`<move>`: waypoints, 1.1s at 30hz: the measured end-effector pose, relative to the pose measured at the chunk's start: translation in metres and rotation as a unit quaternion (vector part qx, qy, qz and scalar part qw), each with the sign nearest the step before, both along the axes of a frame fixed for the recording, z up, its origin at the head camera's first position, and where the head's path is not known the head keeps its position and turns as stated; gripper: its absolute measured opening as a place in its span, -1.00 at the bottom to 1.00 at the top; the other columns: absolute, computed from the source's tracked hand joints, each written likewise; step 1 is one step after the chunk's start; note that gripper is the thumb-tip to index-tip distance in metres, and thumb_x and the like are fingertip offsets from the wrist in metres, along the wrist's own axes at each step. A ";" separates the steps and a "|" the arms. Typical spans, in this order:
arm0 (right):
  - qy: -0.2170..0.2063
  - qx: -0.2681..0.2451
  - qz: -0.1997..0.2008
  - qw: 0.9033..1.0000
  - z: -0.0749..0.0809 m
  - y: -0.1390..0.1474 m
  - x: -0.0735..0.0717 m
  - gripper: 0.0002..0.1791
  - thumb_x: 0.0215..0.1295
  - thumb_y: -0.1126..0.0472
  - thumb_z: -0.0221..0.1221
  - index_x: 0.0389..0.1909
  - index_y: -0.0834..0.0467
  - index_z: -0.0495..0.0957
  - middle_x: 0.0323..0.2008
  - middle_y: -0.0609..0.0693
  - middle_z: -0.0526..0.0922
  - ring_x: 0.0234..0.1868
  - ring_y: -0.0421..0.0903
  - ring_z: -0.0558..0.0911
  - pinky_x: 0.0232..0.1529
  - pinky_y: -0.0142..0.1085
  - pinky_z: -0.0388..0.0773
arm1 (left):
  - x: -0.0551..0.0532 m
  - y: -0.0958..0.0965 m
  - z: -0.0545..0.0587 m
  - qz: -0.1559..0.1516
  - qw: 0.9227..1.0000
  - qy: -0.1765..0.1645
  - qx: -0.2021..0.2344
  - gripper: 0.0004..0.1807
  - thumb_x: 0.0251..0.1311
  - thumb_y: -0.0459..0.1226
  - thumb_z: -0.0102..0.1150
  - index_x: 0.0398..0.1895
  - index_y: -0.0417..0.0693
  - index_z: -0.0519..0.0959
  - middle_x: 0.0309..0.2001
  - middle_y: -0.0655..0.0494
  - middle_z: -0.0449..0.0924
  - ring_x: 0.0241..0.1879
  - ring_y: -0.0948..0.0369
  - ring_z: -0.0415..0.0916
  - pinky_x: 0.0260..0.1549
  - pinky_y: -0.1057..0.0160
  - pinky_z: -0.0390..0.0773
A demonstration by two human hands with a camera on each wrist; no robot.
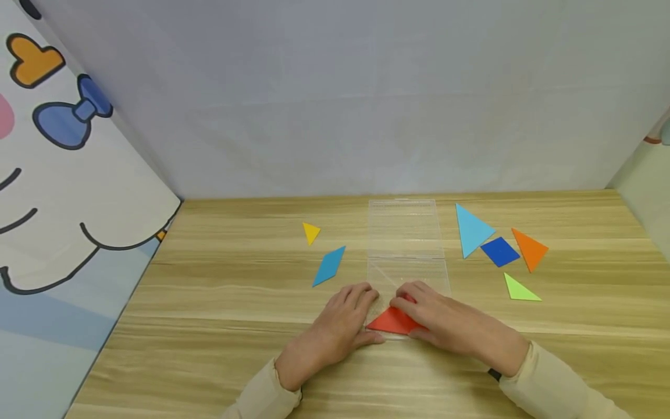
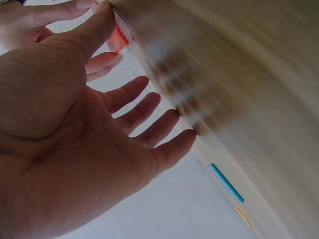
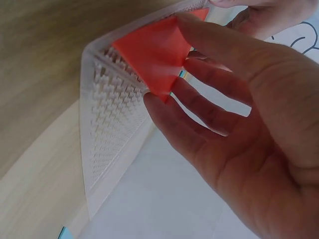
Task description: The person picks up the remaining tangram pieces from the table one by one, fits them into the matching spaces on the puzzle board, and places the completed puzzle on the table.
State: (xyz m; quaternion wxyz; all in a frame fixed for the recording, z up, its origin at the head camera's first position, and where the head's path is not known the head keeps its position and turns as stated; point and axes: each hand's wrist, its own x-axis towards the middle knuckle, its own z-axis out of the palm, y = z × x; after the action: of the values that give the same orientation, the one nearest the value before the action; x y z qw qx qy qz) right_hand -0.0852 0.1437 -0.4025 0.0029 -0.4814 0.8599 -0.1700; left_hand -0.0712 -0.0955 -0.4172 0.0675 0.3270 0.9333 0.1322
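Note:
A clear plastic hinged case (image 1: 404, 230) lies unfolded on the table. My right hand (image 1: 445, 320) pinches a red triangle tile (image 1: 392, 322) over the near half of the case. In the right wrist view the thumb lies on the face of the red triangle (image 3: 154, 50), with fingertips at its edges; beneath it shows the case's textured surface (image 3: 112, 124). My left hand (image 1: 342, 320) rests at the case's near left side, fingers extended and slightly spread. Its thumb reaches the near edge. In the left wrist view no piece lies in the left palm (image 2: 65, 144).
Left of the case lie a small yellow triangle (image 1: 311, 233) and a blue parallelogram (image 1: 329, 266). To its right are a light blue triangle (image 1: 473, 231), a dark blue square (image 1: 500, 252), an orange triangle (image 1: 530, 249) and a green triangle (image 1: 520, 288). A pale curtain (image 1: 366, 99) hangs behind.

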 end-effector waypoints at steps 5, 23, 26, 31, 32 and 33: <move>-0.020 -0.003 0.004 1.000 0.000 0.000 -0.001 -0.50 0.15 0.37 0.47 0.12 0.22 0.55 0.07 0.04 0.50 0.12 0.02 0.50 0.12 -0.12 0.56 | 0.000 0.000 -0.001 0.000 1.000 0.008 0.001 -0.29 0.32 0.04 0.31 0.33 -0.22 0.37 0.30 -0.14 0.38 0.32 -0.04 0.34 0.32 -0.01 0.37; -0.040 0.007 0.014 0.999 0.004 0.005 0.000 -0.54 0.21 0.40 0.41 0.14 0.19 0.58 0.10 0.05 0.52 0.10 0.01 0.53 0.10 -0.12 0.58 | 0.000 -0.001 0.000 -0.001 1.000 -0.002 0.005 -0.30 0.33 0.02 0.31 0.33 -0.21 0.35 0.32 -0.15 0.37 0.35 -0.05 0.32 0.32 -0.03 0.38; -0.029 0.004 0.017 0.999 0.003 0.007 0.000 -0.56 0.22 0.39 0.41 0.12 0.19 0.59 0.10 0.05 0.52 0.09 0.00 0.54 0.09 -0.14 0.59 | 0.000 -0.001 0.000 0.000 1.000 -0.003 0.005 -0.30 0.32 0.03 0.31 0.34 -0.21 0.35 0.32 -0.14 0.37 0.35 -0.05 0.32 0.32 -0.04 0.38; -0.010 -0.010 0.028 0.999 0.002 0.010 0.001 -0.58 0.22 0.36 0.43 0.10 0.22 0.60 0.10 0.07 0.54 0.08 0.00 0.55 0.07 -0.15 0.61 | 0.000 -0.001 0.000 0.001 1.000 -0.005 0.003 -0.30 0.33 0.03 0.30 0.34 -0.20 0.34 0.33 -0.14 0.36 0.36 -0.05 0.31 0.32 -0.05 0.38; -0.011 -0.012 0.031 0.999 0.002 0.011 0.000 -0.58 0.22 0.36 0.43 0.10 0.22 0.60 0.10 0.07 0.54 0.08 0.00 0.56 0.07 -0.15 0.61 | 0.000 -0.001 0.000 0.001 1.000 -0.007 0.002 -0.30 0.33 0.03 0.30 0.34 -0.20 0.34 0.34 -0.14 0.36 0.36 -0.05 0.31 0.32 -0.05 0.38; -0.012 -0.014 0.033 0.999 0.001 0.011 0.000 -0.59 0.22 0.35 0.43 0.09 0.22 0.60 0.10 0.06 0.54 0.07 -0.01 0.56 0.07 -0.16 0.61 | 0.000 -0.001 0.000 0.002 1.000 -0.008 0.001 -0.30 0.34 0.03 0.30 0.34 -0.20 0.34 0.34 -0.14 0.36 0.36 -0.05 0.31 0.32 -0.05 0.38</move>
State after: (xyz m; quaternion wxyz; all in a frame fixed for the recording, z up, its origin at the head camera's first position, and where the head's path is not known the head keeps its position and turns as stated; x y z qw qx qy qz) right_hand -0.0851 0.1545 -0.4010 0.0120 -0.5076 0.8409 -0.1874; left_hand -0.0710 -0.0963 -0.4171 0.0741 0.3246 0.9332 0.1356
